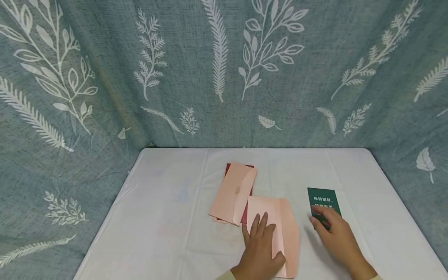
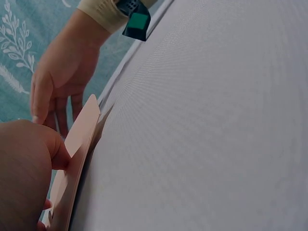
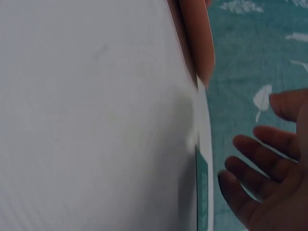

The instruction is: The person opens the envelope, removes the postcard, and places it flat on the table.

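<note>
A pink envelope (image 1: 290,237) lies on the white table with its flap opened out to the right. My left hand (image 1: 260,247) rests on its left part, fingers spread and pressing it down. The left wrist view shows the thumb bent against the envelope (image 2: 83,125). To the right lies a dark green card (image 1: 322,196) with white printed characters. My right hand (image 1: 336,235) hovers over the lower part of the card, hiding some of it. In the right wrist view its fingers (image 3: 260,159) are parted and loosely bent, holding nothing.
Behind the left hand, a small pile has a closed pink envelope (image 1: 227,190) on top, with dark red cards (image 1: 249,166) showing at its edges. The white-covered table (image 1: 147,217) ends at a green leaf-patterned curtain (image 1: 196,77) at the back and sides.
</note>
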### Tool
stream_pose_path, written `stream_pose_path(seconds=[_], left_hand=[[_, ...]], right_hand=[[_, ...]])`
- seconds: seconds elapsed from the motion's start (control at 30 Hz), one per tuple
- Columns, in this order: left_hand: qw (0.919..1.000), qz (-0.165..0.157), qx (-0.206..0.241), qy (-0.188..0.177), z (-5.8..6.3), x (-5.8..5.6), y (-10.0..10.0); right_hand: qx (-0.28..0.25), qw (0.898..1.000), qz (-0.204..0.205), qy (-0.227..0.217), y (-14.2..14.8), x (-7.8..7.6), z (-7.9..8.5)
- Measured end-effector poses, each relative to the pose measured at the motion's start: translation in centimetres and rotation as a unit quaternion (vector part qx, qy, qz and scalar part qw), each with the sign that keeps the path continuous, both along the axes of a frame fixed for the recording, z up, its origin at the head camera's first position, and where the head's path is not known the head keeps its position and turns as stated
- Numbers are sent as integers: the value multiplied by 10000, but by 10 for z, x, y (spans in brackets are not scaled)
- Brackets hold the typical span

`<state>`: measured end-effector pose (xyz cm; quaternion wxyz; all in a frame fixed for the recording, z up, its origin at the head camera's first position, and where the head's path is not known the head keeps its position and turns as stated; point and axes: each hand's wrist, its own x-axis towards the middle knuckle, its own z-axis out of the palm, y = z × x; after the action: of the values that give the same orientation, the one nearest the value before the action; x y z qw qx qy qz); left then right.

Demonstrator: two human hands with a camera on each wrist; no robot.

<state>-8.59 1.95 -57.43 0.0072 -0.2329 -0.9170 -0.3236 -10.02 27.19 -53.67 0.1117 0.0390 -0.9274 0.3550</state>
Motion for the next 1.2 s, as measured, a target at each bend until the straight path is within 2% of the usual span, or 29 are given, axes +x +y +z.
stream_pose_path(seconds=[0.17, 0.3, 0.43, 0.57, 0.7, 0.97, 1.2], left_hand=[[9999, -6, -89, -60, 2, 0, -1], [9997, -36, -167, -166, 4, -1, 0], [9995, -75, -225, -224, 4, -1, 1], [9993, -59, -262, -275, 3, -2, 1], [9990, -6, -242, -375, 2, -3, 1], [9993, 154, 160, -302, 4, -2, 1], [9986, 196, 403, -277, 8, -2, 0]], right_hand=[[434, 9935, 1049, -75, -19, 6, -5], [886, 9789, 1825, -258, -24, 9, -12], [1185, 9667, 2229, -422, -23, 10, -16], [1192, 9632, 2310, -690, -23, 10, -19], [1193, 9630, 2317, -689, -24, 10, -22], [1212, 9635, 2324, -549, -21, 11, -24], [1097, 9632, 2345, -729, -19, 10, -26]])
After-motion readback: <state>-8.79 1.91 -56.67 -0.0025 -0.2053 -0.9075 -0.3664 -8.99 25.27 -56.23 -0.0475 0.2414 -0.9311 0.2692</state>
